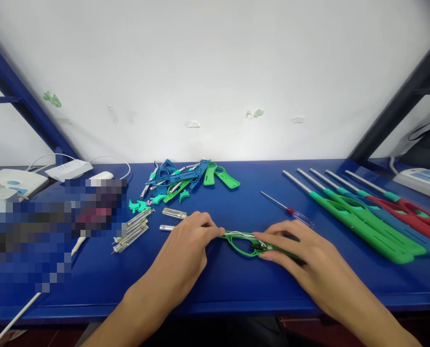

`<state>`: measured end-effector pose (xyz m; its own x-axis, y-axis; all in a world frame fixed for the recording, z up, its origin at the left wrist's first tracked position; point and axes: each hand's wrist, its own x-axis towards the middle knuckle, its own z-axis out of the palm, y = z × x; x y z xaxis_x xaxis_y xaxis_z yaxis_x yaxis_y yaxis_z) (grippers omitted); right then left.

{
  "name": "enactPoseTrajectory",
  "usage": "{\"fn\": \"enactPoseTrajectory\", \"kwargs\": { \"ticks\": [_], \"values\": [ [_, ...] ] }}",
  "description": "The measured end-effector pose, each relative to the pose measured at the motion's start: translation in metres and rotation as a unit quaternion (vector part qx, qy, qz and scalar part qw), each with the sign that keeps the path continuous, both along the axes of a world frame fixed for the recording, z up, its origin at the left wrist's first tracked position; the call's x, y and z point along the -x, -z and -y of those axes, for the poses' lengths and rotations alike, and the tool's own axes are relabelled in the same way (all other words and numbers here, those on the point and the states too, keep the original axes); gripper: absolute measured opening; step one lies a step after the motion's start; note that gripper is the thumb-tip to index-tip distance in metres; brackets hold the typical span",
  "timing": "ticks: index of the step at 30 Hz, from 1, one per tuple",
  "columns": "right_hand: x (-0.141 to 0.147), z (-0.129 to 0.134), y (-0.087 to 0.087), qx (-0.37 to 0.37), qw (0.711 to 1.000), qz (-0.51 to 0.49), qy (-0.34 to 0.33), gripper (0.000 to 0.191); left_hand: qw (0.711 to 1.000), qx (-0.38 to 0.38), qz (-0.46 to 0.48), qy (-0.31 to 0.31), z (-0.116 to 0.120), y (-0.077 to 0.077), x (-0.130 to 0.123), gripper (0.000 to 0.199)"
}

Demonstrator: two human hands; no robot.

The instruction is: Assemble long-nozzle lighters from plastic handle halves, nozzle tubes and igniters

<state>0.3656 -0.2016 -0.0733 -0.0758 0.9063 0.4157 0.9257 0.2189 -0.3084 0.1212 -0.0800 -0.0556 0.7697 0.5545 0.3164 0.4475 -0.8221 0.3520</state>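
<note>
Between my hands lies a green lighter half-shell (pixel 241 249), its inside facing up. White wires (pixel 241 234) run along it, and a small black part (pixel 257 246) sits inside. My left hand (pixel 193 243) is closed on the neck end, where a metal tube (pixel 166 228) sticks out to the left. The fingers of my right hand (pixel 301 246) pinch the handle end and cover much of it. Just beyond my left hand lies a clear fuel tank (pixel 174 213).
Several finished long-neck lighters (pixel 371 226) lie on the right. A screwdriver (pixel 287 209) rests behind my right hand. More clear tanks (pixel 131 231), turquoise triggers (pixel 138 206), blue shell parts (pixel 178 176) and green shell pieces (pixel 227 177) lie on the blue table (pixel 232 284). A white cable (pixel 19 313) crosses the left.
</note>
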Motion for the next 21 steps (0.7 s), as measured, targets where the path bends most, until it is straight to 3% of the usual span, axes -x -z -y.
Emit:
{"fn": "enactPoseTrajectory", "kwargs": {
  "ticks": [12,21],
  "values": [
    [-0.002,0.0013,0.0043,0.002,1.0,-0.017,-0.016,0.029,0.997,0.057,0.015,-0.04,0.0011,-0.004,-0.002,0.042],
    [-0.0016,0.0022,0.0024,0.013,0.999,-0.036,-0.032,0.026,0.999,-0.005,-0.04,-0.005,0.0032,-0.005,0.002,0.045]
  ]
}}
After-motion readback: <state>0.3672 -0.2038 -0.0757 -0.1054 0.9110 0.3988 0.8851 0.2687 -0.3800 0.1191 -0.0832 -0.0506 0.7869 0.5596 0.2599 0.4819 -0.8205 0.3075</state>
